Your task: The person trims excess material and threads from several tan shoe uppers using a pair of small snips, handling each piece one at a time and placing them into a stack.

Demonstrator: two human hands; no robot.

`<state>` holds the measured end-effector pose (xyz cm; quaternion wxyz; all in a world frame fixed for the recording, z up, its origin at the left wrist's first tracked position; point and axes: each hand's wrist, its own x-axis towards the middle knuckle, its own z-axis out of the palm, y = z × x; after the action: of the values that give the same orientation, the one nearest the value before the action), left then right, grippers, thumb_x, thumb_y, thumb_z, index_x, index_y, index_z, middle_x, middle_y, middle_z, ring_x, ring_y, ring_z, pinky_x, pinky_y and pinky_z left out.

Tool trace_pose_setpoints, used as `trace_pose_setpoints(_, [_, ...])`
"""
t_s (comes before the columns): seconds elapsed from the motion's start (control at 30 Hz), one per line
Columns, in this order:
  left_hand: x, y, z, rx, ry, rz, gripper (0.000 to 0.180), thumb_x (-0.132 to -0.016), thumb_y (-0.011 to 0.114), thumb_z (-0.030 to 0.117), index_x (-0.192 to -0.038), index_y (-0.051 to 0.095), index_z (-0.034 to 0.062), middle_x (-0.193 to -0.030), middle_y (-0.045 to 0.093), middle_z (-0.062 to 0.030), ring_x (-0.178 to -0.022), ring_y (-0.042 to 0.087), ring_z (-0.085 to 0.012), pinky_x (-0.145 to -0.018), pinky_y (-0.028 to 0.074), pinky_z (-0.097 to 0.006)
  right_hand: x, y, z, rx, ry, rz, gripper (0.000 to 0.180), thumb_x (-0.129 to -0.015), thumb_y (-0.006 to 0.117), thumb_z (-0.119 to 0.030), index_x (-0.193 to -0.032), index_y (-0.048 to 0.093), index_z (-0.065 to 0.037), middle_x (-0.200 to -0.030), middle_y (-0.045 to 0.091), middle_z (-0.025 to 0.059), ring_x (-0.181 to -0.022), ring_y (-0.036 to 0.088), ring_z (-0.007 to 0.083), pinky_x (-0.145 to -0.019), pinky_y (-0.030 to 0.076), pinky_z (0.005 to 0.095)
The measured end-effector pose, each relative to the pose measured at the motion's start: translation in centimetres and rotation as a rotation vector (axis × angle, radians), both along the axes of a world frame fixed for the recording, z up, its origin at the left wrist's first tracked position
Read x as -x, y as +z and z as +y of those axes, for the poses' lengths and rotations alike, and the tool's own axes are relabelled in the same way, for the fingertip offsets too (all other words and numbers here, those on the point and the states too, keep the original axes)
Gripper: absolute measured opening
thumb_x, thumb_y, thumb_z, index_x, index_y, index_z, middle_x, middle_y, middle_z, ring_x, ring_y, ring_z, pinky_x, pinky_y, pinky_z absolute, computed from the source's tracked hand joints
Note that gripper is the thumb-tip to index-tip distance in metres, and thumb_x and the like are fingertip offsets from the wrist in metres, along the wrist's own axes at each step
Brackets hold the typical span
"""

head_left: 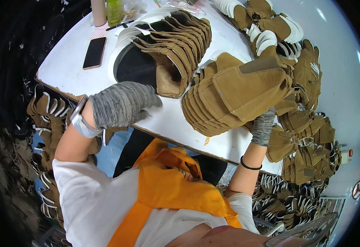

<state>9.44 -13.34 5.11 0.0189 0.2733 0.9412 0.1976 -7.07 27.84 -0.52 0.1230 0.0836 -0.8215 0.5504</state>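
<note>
On the white desk (69, 70), everything I say sits in relation to the big stack of tan suede shoe uppers (235, 96) lying on its side near the front edge. My right hand (263, 125), in a grey knit glove, is under the right end of that stack, its fingers curled shut against the bottom pieces, so the nested uppers stay pressed together instead of sliding apart. My left hand (120, 103), gloved the same, rests on the desk well to the left of the stack; its fingers look bent down and closed, but I cannot tell if anything is under them.

Just behind and left of the stack stands a second fanned row of uppers (180, 41), leaning over a dark round opening (132, 66), each piece overlapping the next so they stay in order. Further left of that lie a black phone (94, 52) and a pen (120, 25), and a green bottle (114, 10) stands at the far edge, out of the way of the work. To the right of the stack and beyond it, more uppers with white linings (266, 39) are heaped, and loose piles (307, 144) spill down past the desk's right edge. An orange apron (175, 185) hangs below me.
</note>
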Motion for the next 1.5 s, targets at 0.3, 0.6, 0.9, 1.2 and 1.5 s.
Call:
trace_pose_setpoints(0.3, [7.1, 6.2, 10.2, -0.526, -0.128, 0.674, 0.058, -0.084, 0.064, 0.03, -0.133, 0.044, 0.0063, -0.128, 0.051, -0.0165, -0.121, 0.047, -0.0323, -0.101, 0.038, -0.039, -3.7, 9.7, -5.9, 0.269, -0.001, 0.367, 0.059, -0.09, 0.048, -0.053, -0.118, 0.056, -0.002, -0.106, 0.061, 0.0086, -0.093, 0.059, 0.0179, -0.079, 0.049, 0.0281])
trace_pose_setpoints(0.6, [10.3, 6.5, 16.7, -0.568, -0.26, 0.646, 0.057, -0.079, 0.071, 0.031, -0.123, 0.05, 0.0004, -0.119, 0.054, -0.0186, -0.113, 0.051, -0.0305, -0.097, 0.04, -0.037, -4.4, 7.9, -4.2, -0.215, 0.124, 0.37, 0.072, -0.079, 0.063, -0.057, -0.116, 0.057, 0.004, -0.097, 0.065, 0.0144, -0.088, 0.065, 0.0194, -0.07, 0.054, 0.0276])
trace_pose_setpoints(0.9, [9.9, 3.1, 17.0, -0.56, -0.043, 0.754, 0.098, -0.058, 0.087, 0.036, -0.135, 0.033, 0.0069, -0.13, 0.044, -0.0139, -0.118, 0.046, -0.0275, -0.103, 0.038, -0.04, -8.6, 4.4, 6.8, 0.182, -0.382, 0.43, 0.034, -0.08, 0.072, -0.027, -0.109, 0.062, -0.014, -0.091, 0.063, -0.0003, -0.074, 0.057, 0.0078, -0.063, 0.049, 0.0217])
trace_pose_setpoints(1.2, [14.1, 2.5, 16.5, -0.742, -0.049, 0.609, 0.087, -0.065, 0.083, 0.031, -0.135, 0.036, 0.0087, -0.13, 0.046, -0.0129, -0.12, 0.045, -0.0254, -0.103, 0.038, -0.038, -7.7, -1.7, 3.7, -0.182, -0.287, 0.426, 0.045, -0.073, 0.076, -0.02, -0.108, 0.058, -0.001, -0.103, 0.061, 0.0101, -0.087, 0.06, 0.0187, -0.078, 0.051, 0.0285])
trace_pose_setpoints(1.5, [6.8, -1.0, 21.0, -0.868, -0.112, 0.525, 0.052, -0.081, 0.071, 0.027, -0.121, 0.049, 0.0026, -0.109, 0.054, -0.0099, -0.099, 0.053, -0.0216, -0.087, 0.043, -0.032, -12.2, 0.6, 8.5, 0.419, -0.395, 0.38, 0.026, -0.079, 0.073, -0.014, -0.101, 0.062, -0.007, -0.089, 0.062, 0.0009, -0.079, 0.057, 0.0089, -0.071, 0.048, 0.0237])
